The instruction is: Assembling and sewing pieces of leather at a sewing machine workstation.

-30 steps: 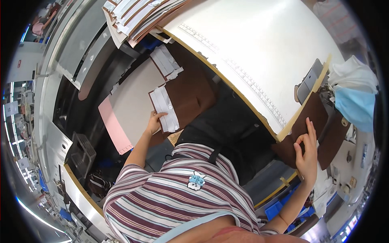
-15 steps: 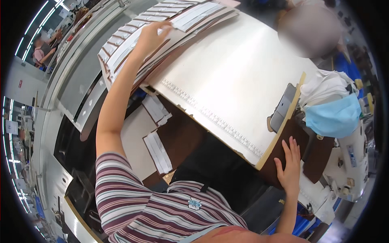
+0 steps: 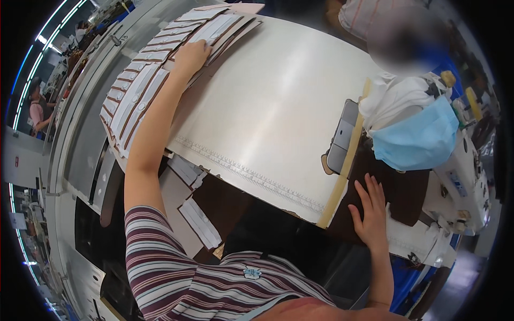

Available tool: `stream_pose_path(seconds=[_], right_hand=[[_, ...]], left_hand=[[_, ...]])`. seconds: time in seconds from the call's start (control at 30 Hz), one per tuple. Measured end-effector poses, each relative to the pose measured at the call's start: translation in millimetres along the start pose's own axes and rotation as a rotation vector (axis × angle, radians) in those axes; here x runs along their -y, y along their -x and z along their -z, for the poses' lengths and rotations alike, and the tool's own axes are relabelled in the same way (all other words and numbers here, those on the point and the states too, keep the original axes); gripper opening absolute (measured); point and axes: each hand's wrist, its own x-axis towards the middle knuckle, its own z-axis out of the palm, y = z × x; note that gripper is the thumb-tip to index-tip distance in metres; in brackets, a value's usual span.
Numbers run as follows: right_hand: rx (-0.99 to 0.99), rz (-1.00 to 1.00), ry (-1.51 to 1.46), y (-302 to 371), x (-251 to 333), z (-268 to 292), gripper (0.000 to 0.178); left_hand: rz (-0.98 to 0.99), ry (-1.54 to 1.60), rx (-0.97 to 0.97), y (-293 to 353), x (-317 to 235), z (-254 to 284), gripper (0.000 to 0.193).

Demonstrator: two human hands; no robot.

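Observation:
My left hand [image 3: 193, 58] reaches to the far left, its fingers bent over a white brown-edged strip [image 3: 215, 29] in an overlapping pile. The exact grip is partly hidden by the back of the hand. Rows of similar white strips with brown edges [image 3: 126, 96] fan out to the left of my forearm. Low on the right, my right hand [image 3: 371, 211] rests with fingers spread on a dark brown surface [image 3: 342, 216], holding nothing.
A white board [image 3: 257, 101] with a printed ruler scale and yellow taped edge fills the middle. On its right lies a grey phone-like object [image 3: 341, 136]. Beyond are a light blue face mask [image 3: 417, 136], white cloth [image 3: 393, 101] and a white machine [image 3: 466, 176]. Two strips [image 3: 199, 222] lie below.
The whole view has shifted, moving the board leftward in the picture. My left hand has curled more over the pile, and the nearer strips look more spread. My right hand stays spread.

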Motion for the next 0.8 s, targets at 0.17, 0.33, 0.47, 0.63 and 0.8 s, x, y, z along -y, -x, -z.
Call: stream_pose_path(seconds=[0.17,0.33,0.47,0.63,0.8], right_hand=[[-0.039,0.045,0.026,-0.2,-4.8,2.4,0.053],[-0.123,0.144,0.103,-14.8,-20.1,1.3,0.054],[-0.155,0.221,0.081,-31.3,-28.3,0.2,0.046],[-0.104,0.147,-0.056,-31.6,-36.5,-7.9,0.042],[-0.082,0.143,-0.051,-30.9,-35.9,-7.8,0.043]], left_hand=[[-0.003,0.154,-0.214,7.9,34.1,-4.1,0.026],[-0.429,1.125,-0.441,1.5,47.1,17.7,0.015],[-0.356,0.748,-0.2,-8.2,43.0,60.8,0.038],[-0.285,0.256,0.083,29.0,49.3,4.3,0.058],[-0.2,0.361,0.06,37.5,33.5,17.0,0.051]])
